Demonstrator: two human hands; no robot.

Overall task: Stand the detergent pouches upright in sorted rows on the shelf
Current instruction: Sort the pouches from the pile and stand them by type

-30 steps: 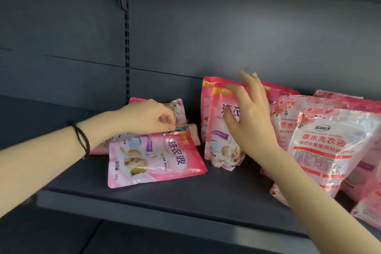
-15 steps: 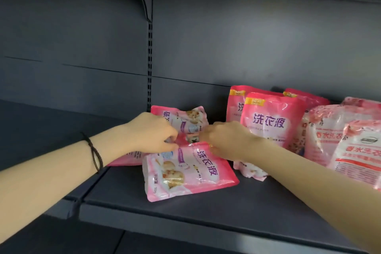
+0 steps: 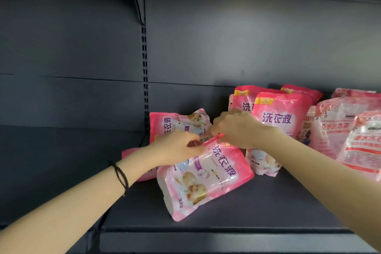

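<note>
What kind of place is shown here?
Most likely a shop or stockroom: a dark metal shelf with a slotted upright behind, carrying many identical pink detergent pouches and a paler sort beside them. The left hand and right hand hold one tilted pouch.

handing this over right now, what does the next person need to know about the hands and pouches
Left hand: grips the top edge of the front pink pouch, which lies tilted on the shelf.
Right hand: pinches the same edge.
Done: upright pink pouches stand in rows beside the pale pouches on the right.
Left: stand the held pouch up, then the sideways pouch behind it and the flat pouch under the left wrist.
</note>
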